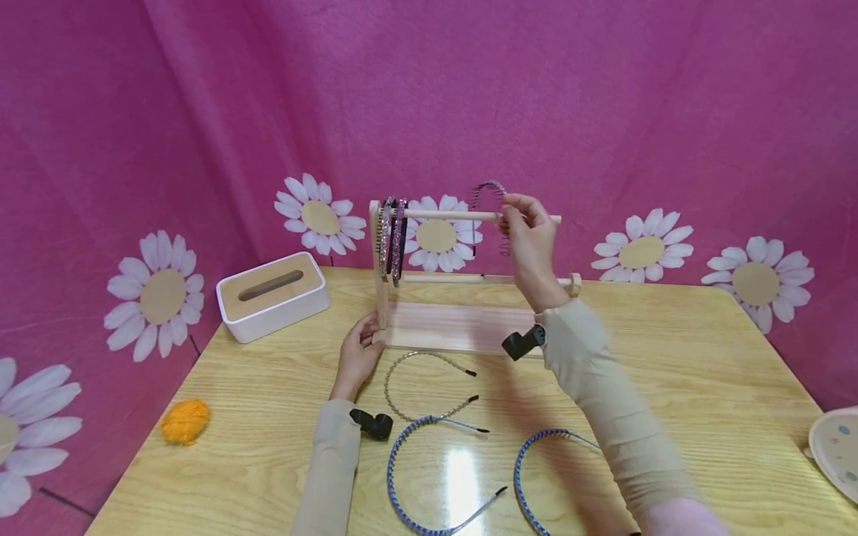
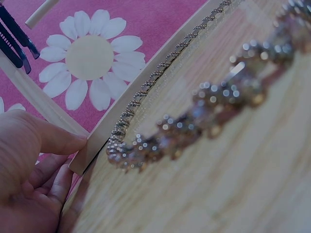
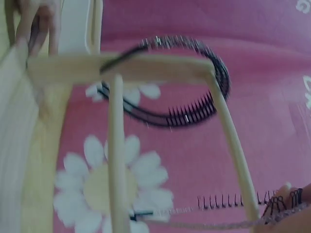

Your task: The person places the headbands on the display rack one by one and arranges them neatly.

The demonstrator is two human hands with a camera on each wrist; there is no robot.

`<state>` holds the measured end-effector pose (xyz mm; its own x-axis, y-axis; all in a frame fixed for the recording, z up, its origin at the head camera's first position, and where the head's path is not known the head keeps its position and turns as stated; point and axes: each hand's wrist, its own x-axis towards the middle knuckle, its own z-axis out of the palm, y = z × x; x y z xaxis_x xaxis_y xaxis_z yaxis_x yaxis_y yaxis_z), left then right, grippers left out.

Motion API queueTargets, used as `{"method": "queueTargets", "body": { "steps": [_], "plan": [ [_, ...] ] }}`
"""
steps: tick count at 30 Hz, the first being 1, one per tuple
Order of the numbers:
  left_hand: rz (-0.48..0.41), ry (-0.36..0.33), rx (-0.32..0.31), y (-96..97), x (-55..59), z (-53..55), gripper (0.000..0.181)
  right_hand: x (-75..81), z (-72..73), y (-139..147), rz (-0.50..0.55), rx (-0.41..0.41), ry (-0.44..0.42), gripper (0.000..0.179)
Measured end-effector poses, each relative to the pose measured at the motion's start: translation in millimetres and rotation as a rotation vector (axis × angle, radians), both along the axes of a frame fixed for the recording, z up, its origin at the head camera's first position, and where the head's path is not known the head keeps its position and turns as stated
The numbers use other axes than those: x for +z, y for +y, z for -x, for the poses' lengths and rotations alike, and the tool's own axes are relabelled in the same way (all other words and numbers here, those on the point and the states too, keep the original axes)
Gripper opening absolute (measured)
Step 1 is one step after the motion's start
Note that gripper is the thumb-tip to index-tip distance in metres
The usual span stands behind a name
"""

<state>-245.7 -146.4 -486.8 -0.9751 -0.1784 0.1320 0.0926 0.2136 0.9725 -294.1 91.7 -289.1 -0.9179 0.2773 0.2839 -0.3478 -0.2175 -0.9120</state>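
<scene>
My right hand pinches a toothed headband near the free end of the wooden rack's top rod. That headband arches over the rod, its ends hanging down. At the rack's left end, glittery headbands hang on the same rod; their dark toothed ends show in the right wrist view. Low on the left, my left hand grips the corner of the rack's base, thumb on top and fingers below in the left wrist view. A beaded headband lies just in front of the base.
Two blue wrapped headbands lie nearer the front of the table. A white tissue box with a wooden lid stands back left, an orange yarn ball front left. A pale round dotted object shows at the right edge. Flowered pink cloth hangs behind.
</scene>
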Motion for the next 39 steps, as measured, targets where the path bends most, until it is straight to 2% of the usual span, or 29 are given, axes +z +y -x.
{"method": "queueTargets", "body": {
  "steps": [4, 8, 16, 21, 22, 25, 28, 29, 39],
  "plan": [
    [-0.004, 0.003, 0.002, -0.5, 0.4, -1.1, 0.053, -4.5, 3.4, -28.1, 0.025, 0.069, 0.000, 0.014],
    [0.006, 0.016, -0.006, -1.0, -0.5, -0.7, 0.054, -8.3, 5.3, -51.0, 0.048, 0.128, -0.006, 0.027],
    [0.004, 0.019, -0.009, -1.4, -2.2, 0.3, 0.054, -15.1, 0.0, -77.9, 0.045, 0.237, -0.053, 0.041],
    [0.006, 0.025, -0.007, -0.8, -1.5, 0.8, 0.053, -20.1, 1.1, -85.5, 0.024, 0.271, -0.054, 0.042],
    [0.008, 0.026, -0.007, 0.4, 4.2, -2.4, 0.053, -20.9, 1.5, -86.6, 0.023, 0.277, -0.058, 0.042],
    [0.013, 0.024, 0.000, 0.6, 5.1, -1.8, 0.052, -23.5, 2.1, -89.0, 0.002, 0.283, -0.060, 0.042],
    [0.011, 0.018, 0.000, 0.7, 3.3, -0.6, 0.052, -26.3, 2.7, -89.8, -0.034, 0.285, -0.063, 0.042],
    [0.009, 0.016, 0.001, -0.3, -2.6, 2.9, 0.053, -27.2, 3.0, -89.9, -0.047, 0.286, -0.064, 0.042],
    [0.013, 0.007, 0.003, -0.2, -0.2, 0.0, 0.054, -29.1, 3.6, -88.0, -0.111, 0.347, -0.068, 0.051]
  ]
}}
